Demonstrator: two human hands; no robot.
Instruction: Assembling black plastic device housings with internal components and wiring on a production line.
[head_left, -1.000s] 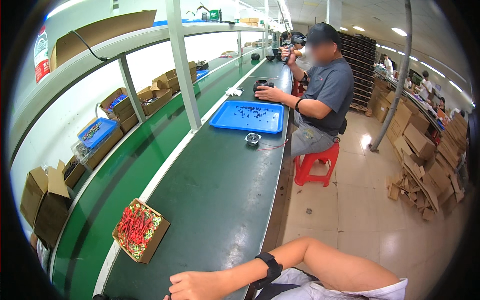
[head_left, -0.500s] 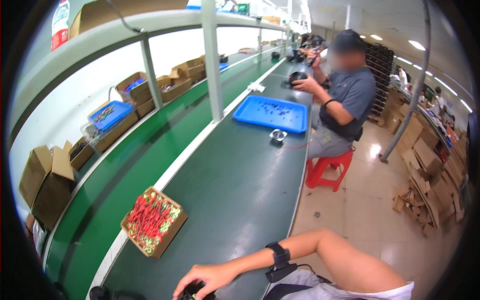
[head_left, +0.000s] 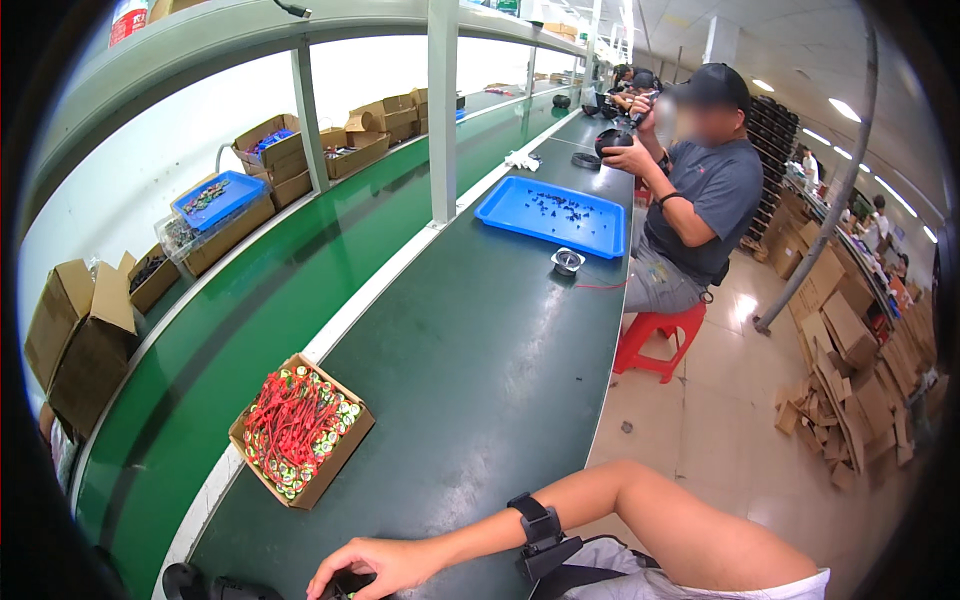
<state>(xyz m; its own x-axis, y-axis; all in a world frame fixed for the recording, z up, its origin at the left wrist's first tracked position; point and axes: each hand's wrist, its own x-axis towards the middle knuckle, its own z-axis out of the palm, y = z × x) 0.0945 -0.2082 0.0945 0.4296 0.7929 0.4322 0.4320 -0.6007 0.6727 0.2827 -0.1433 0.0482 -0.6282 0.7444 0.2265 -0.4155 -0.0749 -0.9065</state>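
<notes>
Green bench (head_left: 470,350) runs from 6 o'clock up to 12 in the head view, our only view.

Our right hand (head_left: 375,570) is at 6 o'clock, at the lower frame edge, with a black strap (head_left: 535,520) on the wrist. Its fingers (head_left: 335,580) curl over a small dark part (head_left: 350,588) on the bench. The frame cuts it off, so we cannot tell if the grip is closed on it or just resting. Our left hand is out of frame.

More black parts (head_left: 200,583) lie just beside it toward 7 o'clock. A box (head_left: 300,430) of red wires sits near, at 8 o'clock from centre.

Well apart toward 12 is a blue tray (head_left: 565,212), with a round metal piece (head_left: 567,262) just below it. At 1 o'clock a co-worker (head_left: 700,190) on a red stool (head_left: 655,335) holds a black item up.

We judge the step as reach and grasp on the dark part, early on. Any lift calls for a firm close first, and for looking down, since the hand is barely in view.
</notes>
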